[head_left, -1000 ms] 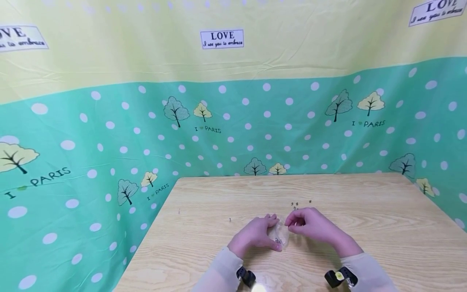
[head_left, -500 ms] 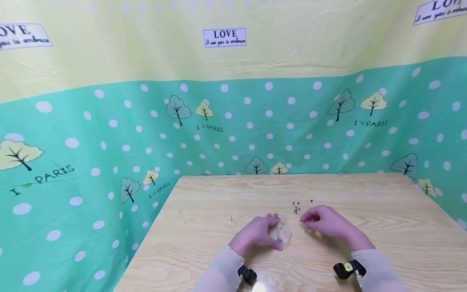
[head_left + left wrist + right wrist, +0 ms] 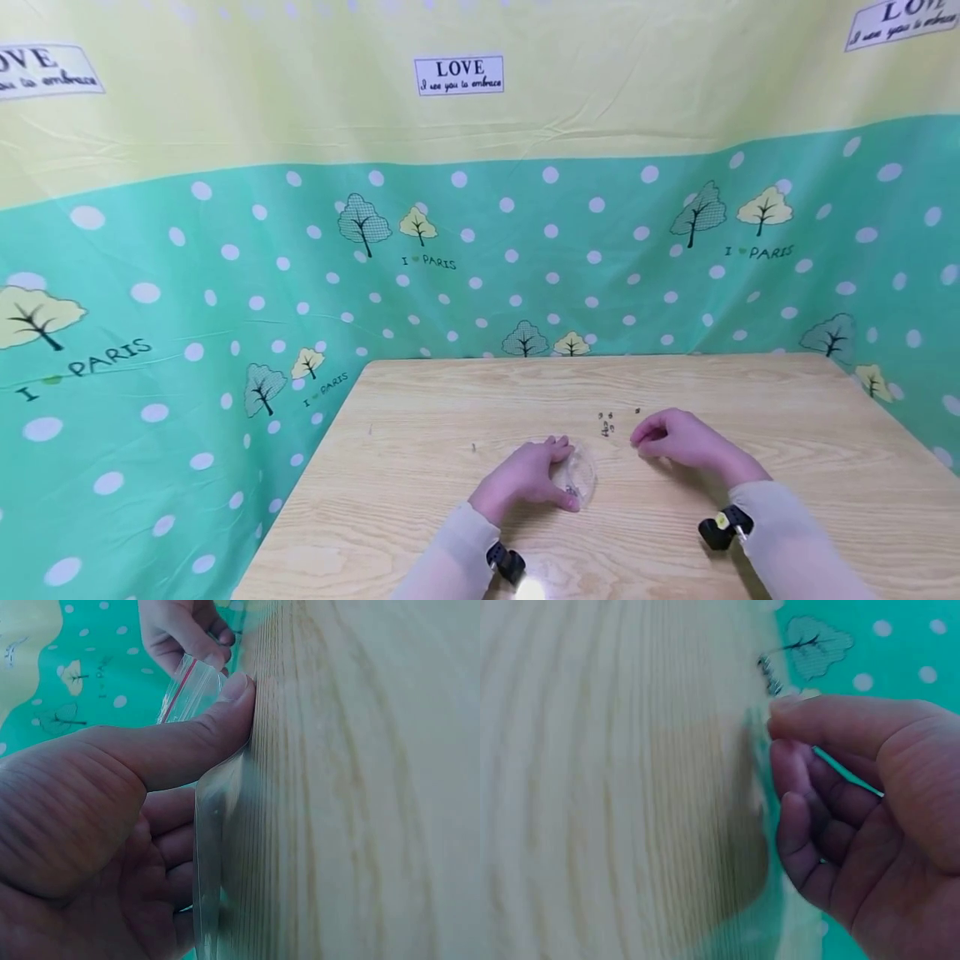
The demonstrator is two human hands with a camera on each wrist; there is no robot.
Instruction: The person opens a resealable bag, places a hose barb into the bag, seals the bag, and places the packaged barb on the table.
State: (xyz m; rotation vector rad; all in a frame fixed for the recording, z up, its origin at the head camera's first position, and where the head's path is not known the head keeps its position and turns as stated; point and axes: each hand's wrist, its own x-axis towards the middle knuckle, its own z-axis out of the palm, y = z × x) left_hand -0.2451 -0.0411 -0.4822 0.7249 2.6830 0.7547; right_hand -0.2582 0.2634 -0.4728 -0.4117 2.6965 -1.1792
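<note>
My left hand (image 3: 531, 475) rests on a clear plastic zip bag (image 3: 581, 483) on the table. In the left wrist view, its thumb lies over the bag (image 3: 210, 825), whose red-striped edge sticks out beyond. Small dark bits show inside the bag in the head view. My right hand (image 3: 678, 437) is to the right of the bag, low over the table, thumb and forefinger near each other. Whether something tiny sits between those fingertips (image 3: 786, 712) cannot be told. Several small dark metal-looking pieces (image 3: 606, 428) lie just left of it.
One more dark piece (image 3: 637, 411) lies behind the right hand. A small piece (image 3: 473, 448) is left of the left hand, and a faint sliver (image 3: 370, 430) farther left. The wood-grain table (image 3: 420, 392) ends at a green and yellow printed curtain (image 3: 465, 242).
My right hand has drawn away from the bag toward the right, uncovering the cluster of small pieces. My left hand stays on the bag.
</note>
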